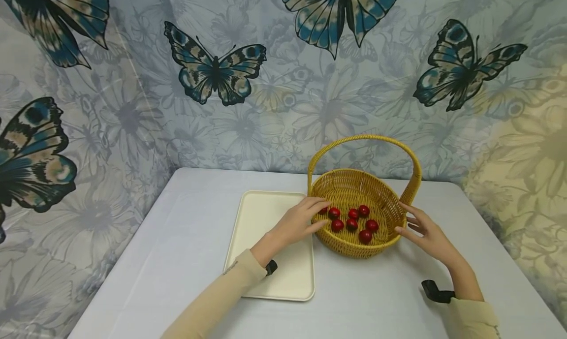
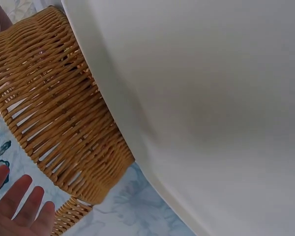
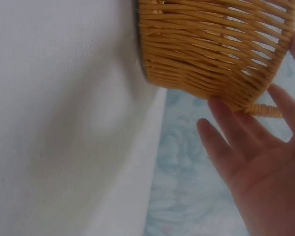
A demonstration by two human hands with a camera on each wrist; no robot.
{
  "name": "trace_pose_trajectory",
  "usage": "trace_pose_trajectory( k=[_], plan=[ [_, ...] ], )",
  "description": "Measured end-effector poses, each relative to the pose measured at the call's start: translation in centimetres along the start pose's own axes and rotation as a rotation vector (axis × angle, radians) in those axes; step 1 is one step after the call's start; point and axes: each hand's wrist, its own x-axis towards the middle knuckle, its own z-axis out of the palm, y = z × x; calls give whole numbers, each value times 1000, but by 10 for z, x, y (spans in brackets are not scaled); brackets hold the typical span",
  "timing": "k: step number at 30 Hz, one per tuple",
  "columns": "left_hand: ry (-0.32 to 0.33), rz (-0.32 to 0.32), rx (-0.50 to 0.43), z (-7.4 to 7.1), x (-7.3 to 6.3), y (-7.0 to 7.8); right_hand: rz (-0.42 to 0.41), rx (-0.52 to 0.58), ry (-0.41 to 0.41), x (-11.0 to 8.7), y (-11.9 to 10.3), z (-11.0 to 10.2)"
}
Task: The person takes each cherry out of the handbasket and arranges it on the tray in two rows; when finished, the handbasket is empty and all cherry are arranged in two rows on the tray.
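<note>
A yellow-brown wicker basket (image 1: 354,250) with a tall arched handle stands on the table, with several small, shiny dark-red round fruits (image 1: 352,224) on its bottom. My left hand (image 1: 299,218) reaches over the basket's left rim, fingers spread and extended close to the leftmost fruits; one fruit is partly hidden behind them. In the left wrist view, its fingers (image 2: 24,196) show beside the woven wall, with nothing in them. On the opposite side, my right hand (image 1: 425,233) has its fingertips at the right rim near the handle's base. Its fingers (image 3: 231,128) look loosely extended against the weave in the right wrist view.
A cream rectangular tray (image 1: 274,285) lies left of the basket, partly under my left forearm. White cloth covers the table (image 1: 177,240). Behind it hangs a butterfly-patterned backdrop (image 1: 248,132), close to the basket's far side.
</note>
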Motion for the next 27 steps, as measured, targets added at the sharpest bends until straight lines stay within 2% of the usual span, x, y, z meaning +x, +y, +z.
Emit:
trace_pose_trajectory(
  k=[4,8,15,19,27],
  plan=[
    [-28,-16,0,3,7,2,14,3,-1,1,0,2],
    [-80,-34,1,6,17,3,-18,15,-14,1,2,3],
    [-178,-44,-12,13,36,3,-15,43,-23,0,9,3],
    [-242,-69,0,18,45,1,-2,49,-27,-1,10,3],
    [-318,-99,-8,24,60,-5,11,41,-37,0,8,3]
  ],
)
